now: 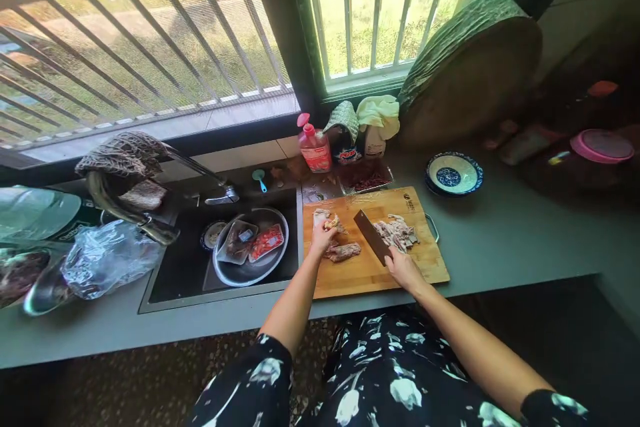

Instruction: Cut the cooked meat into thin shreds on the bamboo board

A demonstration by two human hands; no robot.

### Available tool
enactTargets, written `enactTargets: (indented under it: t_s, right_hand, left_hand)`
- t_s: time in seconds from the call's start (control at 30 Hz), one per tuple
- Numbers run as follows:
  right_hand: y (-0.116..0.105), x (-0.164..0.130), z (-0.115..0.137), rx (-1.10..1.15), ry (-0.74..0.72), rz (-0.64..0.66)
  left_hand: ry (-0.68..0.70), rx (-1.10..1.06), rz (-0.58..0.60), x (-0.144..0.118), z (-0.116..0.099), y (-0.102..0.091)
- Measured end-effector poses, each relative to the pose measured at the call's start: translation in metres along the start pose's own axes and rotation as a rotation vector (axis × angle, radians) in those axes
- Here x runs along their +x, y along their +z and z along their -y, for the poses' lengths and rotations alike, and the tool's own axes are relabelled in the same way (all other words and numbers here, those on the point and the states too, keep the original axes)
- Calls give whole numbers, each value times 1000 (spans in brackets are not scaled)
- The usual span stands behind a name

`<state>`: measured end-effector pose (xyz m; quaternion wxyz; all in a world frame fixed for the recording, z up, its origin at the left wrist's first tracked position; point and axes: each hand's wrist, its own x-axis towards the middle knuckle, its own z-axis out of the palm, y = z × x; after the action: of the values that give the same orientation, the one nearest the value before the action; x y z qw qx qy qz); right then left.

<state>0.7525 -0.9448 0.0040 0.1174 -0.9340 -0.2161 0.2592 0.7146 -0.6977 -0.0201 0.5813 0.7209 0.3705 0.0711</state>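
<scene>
My right hand (403, 268) grips the handle of a cleaver (371, 235), its dark blade resting over the middle of the wooden cutting board (373, 275). Right of the blade lies a heap of cut pale meat (399, 232). Toward the board's left side, my left hand (323, 236) is closed with its fingers on a yellowish piece of meat (331, 221). Just below that hand sits a larger brownish chunk of meat (345, 251). The pieces under my left fingers are partly hidden.
Left of the board is a sink (183, 273) holding a metal basin (250, 280) with two packs of meat. Behind the board stand a red pump bottle (316, 150) and a tray of dark red pieces (367, 178). Stacked blue-rimmed plates (454, 173) sit at right.
</scene>
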Motion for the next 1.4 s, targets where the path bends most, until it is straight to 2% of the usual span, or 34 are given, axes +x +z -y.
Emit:
enactTargets:
  t_s: [0.07,0.13,0.2,0.27,0.37,0.5,0.63,0.7,0.83,0.9,0.97,1.03,1.13,1.27,1.33,1.4]
  right_hand:
    - [1,0,-2,-7,-4,7]
    - [3,0,-6,-12,7,3]
    - [5,-2,-10,-22,37,-7]
    - [8,-3,-13,-22,55,-20]
    - [11,-6,-17,14,44,-33]
    - [9,-9,-24,72,75,-51]
    - [0,-11,-35,106,93,-78]
    - [-5,-12,-40,108,92,-98]
    - [-11,-17,-43,96,115,-101]
    - [-10,-20,-42,94,123,-88]
    - [-6,-24,-39,78,121,-68]
    - [-1,-26,-34,59,111,-53]
    - [5,-28,-28,47,80,-51]
    - [6,-30,-24,58,75,-76]
    - [3,-30,-24,80,84,-98]
    - [-1,-29,-26,87,88,-119]
  left_hand:
    - [133,350,-60,5,-7,3]
    - [269,660,-57,-4,-8,8]
    - [362,901,90,-21,-3,15]
    - [370,1083,265,-39,4,23]
    - [335,1205,330,-54,11,33]
    - [360,1131,443,-46,6,37]
    - [466,1006,357,-40,-3,51]
    - [510,971,350,-47,-2,63]
    - [607,898,474,-73,10,73]
    - [640,885,391,-82,17,66]
    - [582,895,243,-83,23,56]
    - [471,890,190,-77,27,49]
    - [282,777,268,-64,30,50]
    - [14,389,287,-54,31,70]
    - [-61,195,307,-54,31,79]
    - [-92,152,311,-53,32,85]
